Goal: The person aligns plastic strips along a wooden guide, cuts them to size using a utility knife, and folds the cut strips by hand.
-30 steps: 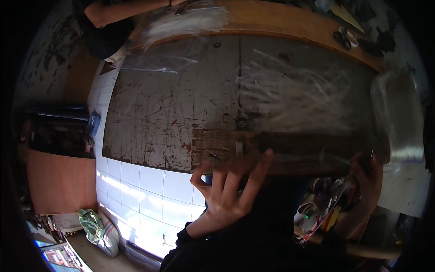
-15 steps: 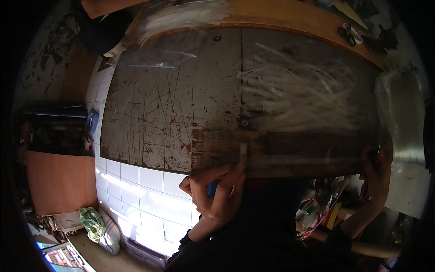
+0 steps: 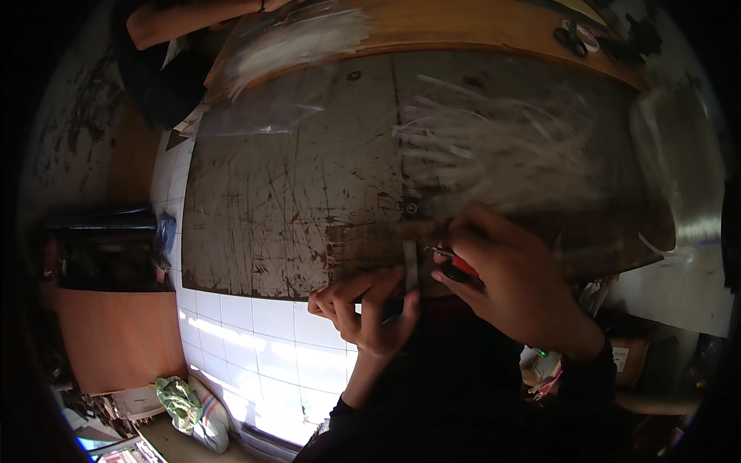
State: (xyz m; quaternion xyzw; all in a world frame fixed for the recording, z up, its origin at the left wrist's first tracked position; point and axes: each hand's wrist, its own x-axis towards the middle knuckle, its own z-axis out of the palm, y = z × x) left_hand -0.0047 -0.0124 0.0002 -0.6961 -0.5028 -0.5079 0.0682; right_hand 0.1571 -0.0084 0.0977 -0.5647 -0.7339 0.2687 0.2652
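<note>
My right hand (image 3: pixel 505 278) is closed around a red-and-black utility knife (image 3: pixel 461 266), with its thin tip pointing left over a dark wooden board (image 3: pixel 355 239). A short pale flat strip (image 3: pixel 411 258) lies crosswise on this board, just left of the knife. At the board's near edge is my left hand (image 3: pixel 370 305). Its fingers are curled, with fingertip and thumb against the strip's near end; what they pinch, if anything, is hidden. Beyond the board, a loose heap of clear plastic strips (image 3: pixel 502 147) spreads over the scratched grey tabletop (image 3: pixel 255 193).
Clear plastic sheet (image 3: pixel 270 112) lies at the far left of the tabletop. Black-handled scissors (image 3: pixel 571 40) rest on the far orange-brown wooden surface (image 3: pixel 455 31). A bulky clear plastic roll (image 3: pixel 679 162) stands at the right. At the far left, another person's forearm (image 3: pixel 193 19) reaches in.
My right hand has swept left along the board with the utility knife, from its right end to beside the pale strip. My left hand stays near that strip. The other person's arm reaches farther right.
</note>
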